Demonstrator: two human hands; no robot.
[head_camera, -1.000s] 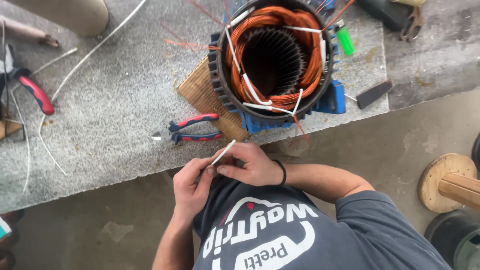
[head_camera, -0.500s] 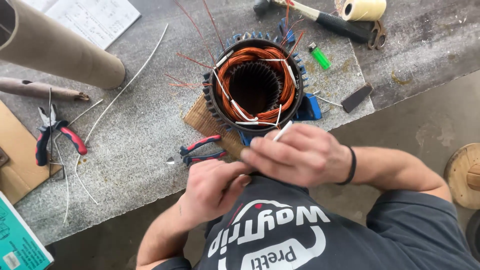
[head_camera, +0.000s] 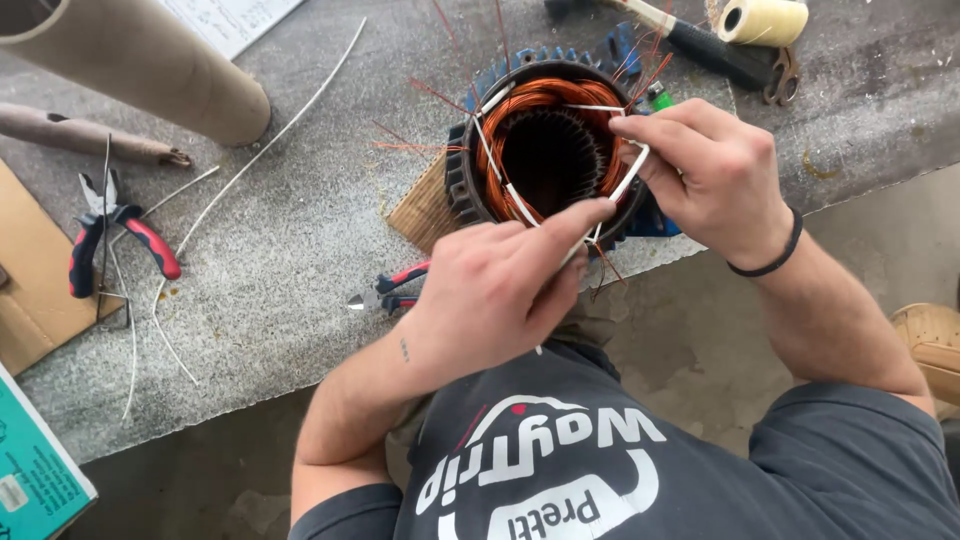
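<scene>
- The left hand (head_camera: 495, 290) hovers at the near rim of the motor stator (head_camera: 545, 150), thumb and forefinger pressed together, pinching the lower end of a thin white insulating sleeve (head_camera: 612, 200).
- The right hand (head_camera: 715, 175) is at the stator's right rim, its fingers curled and pinching the upper end of the same white sleeve, which bends over near the fingertips.
- The sleeve runs slantwise between the 2 hands, just beside the stator's right edge.
- The stator stands upright near the front edge of the grey speckled workbench (head_camera: 280, 260), its bore facing up, with copper windings (head_camera: 590, 105) around the bore and loose red-brown wire ends sticking out.
- A black band (head_camera: 775, 255) circles the right wrist.
- Small red-handled cutters (head_camera: 390, 290) lie on the bench just left of the left hand.
- Red-and-black pliers (head_camera: 115, 235) lie well to the left, among loose white wire pieces (head_camera: 250, 165).
- A cardboard tube (head_camera: 140, 60) lies at the top left, a spool of pale yellow cord (head_camera: 765, 20) at the top right, beside a hammer (head_camera: 700, 40).
</scene>
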